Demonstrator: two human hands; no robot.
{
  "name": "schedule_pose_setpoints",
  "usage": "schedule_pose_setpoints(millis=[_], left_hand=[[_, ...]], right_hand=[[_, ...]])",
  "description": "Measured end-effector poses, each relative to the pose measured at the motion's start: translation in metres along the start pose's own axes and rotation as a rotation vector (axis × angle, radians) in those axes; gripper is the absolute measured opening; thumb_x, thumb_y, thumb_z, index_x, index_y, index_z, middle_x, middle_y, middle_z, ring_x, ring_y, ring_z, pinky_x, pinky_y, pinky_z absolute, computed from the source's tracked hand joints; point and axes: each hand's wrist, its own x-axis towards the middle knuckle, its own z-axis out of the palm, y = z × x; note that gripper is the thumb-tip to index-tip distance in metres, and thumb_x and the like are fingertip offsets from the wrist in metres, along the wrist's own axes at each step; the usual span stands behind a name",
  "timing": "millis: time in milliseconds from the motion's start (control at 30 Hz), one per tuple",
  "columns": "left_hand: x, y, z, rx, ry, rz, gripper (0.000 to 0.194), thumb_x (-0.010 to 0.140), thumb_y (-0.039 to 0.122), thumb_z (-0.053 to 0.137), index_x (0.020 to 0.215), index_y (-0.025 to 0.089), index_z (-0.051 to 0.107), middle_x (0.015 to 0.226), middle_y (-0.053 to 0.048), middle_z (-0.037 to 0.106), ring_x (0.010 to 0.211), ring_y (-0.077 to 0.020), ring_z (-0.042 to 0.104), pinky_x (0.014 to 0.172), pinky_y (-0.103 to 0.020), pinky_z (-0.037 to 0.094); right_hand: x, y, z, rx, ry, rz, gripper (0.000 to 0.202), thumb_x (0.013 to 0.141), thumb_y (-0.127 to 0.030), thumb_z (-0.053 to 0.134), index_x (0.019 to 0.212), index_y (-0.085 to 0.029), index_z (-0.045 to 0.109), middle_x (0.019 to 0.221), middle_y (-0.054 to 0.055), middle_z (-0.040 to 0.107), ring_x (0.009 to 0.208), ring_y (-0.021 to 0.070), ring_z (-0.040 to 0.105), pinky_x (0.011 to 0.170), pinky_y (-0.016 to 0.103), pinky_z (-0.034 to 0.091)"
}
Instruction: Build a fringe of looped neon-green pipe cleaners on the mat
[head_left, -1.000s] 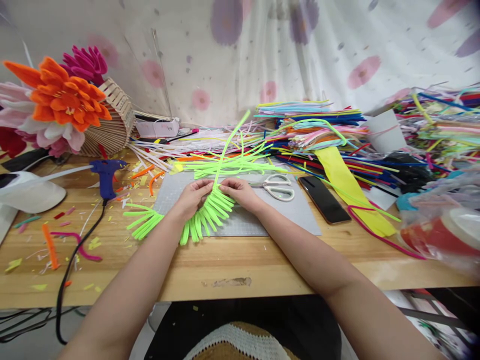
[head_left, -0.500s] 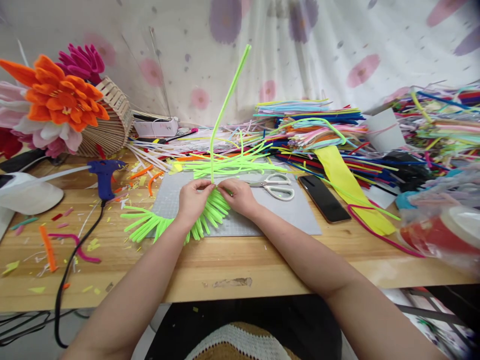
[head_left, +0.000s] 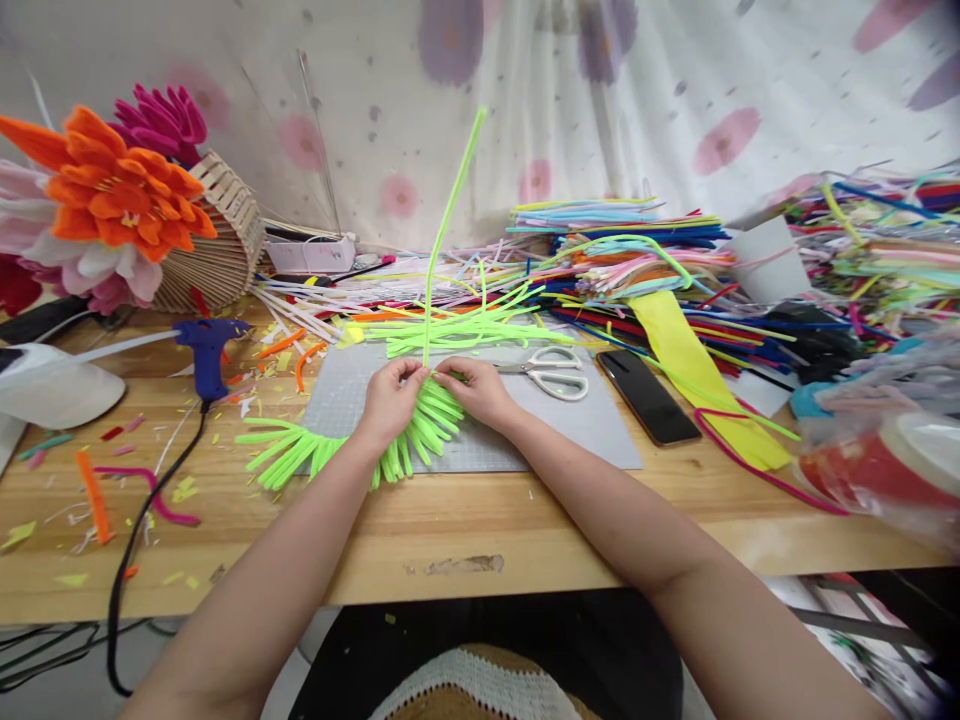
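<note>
A fringe of bright green pipe cleaners (head_left: 431,425) hangs in a row below my fingers, its left part lying on the table. My left hand (head_left: 390,398) pinches the top of the fringe, where one long green pipe cleaner (head_left: 448,215) stands up and leans right. Close beside it, my right hand (head_left: 480,390) pinches the same joint with thumb and forefinger. The fingertips hide how the pieces join. Under both hands lies a grey cutting mat (head_left: 555,430). White-handled scissors (head_left: 559,373) rest on it, just right of my right hand.
Loose green pipe cleaners (head_left: 465,328) lie behind my hands. A blue glue gun (head_left: 206,355) with a black cord stands at left, near a basket of fuzzy flowers (head_left: 135,200). To the right are a phone (head_left: 649,397), a yellow strip (head_left: 705,380) and bundled pipe cleaners (head_left: 622,240).
The upright pipe cleaner has swung left and its tip sits lower. The fringe's left end has shifted slightly left. Both hands keep pinching at nearly the same spot.
</note>
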Motion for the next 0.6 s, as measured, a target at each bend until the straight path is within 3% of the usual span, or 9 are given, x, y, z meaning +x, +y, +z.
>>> schedule_pose_setpoints(millis=[233,500,600], left_hand=[[-0.002,0.008,0.002,-0.289,-0.052,-0.190,0.033,0.058,0.041,0.067,0.076,0.015,0.060,0.070,0.000,0.059,0.062,-0.0098,0.050,0.059,-0.022,0.039],[0.005,-0.004,-0.004,-0.025,-0.035,-0.048,0.024,0.061,0.038,0.064,0.069,0.016,0.060,0.068,0.000,0.059,0.062,-0.0108,0.050,0.058,-0.022,0.040],[0.005,-0.003,-0.003,-0.095,-0.029,-0.084,0.023,0.063,0.038,0.062,0.068,0.016,0.058,0.061,0.002,0.055,0.056,-0.0092,0.047,0.055,-0.021,0.039]], right_hand=[[-0.001,0.003,-0.003,-0.045,-0.008,-0.008,0.019,0.080,-0.028,0.049,0.074,-0.016,0.062,0.072,0.001,0.063,0.067,0.0111,0.054,0.063,0.021,0.036],[-0.002,0.003,-0.003,-0.096,-0.044,-0.099,0.019,0.081,-0.028,0.047,0.079,-0.017,0.063,0.077,0.003,0.064,0.072,0.0122,0.055,0.067,0.022,0.038],[-0.001,0.001,-0.003,-0.029,-0.049,-0.076,0.021,0.082,-0.030,0.047,0.080,-0.017,0.063,0.079,0.003,0.065,0.072,0.0116,0.055,0.068,0.021,0.038]])
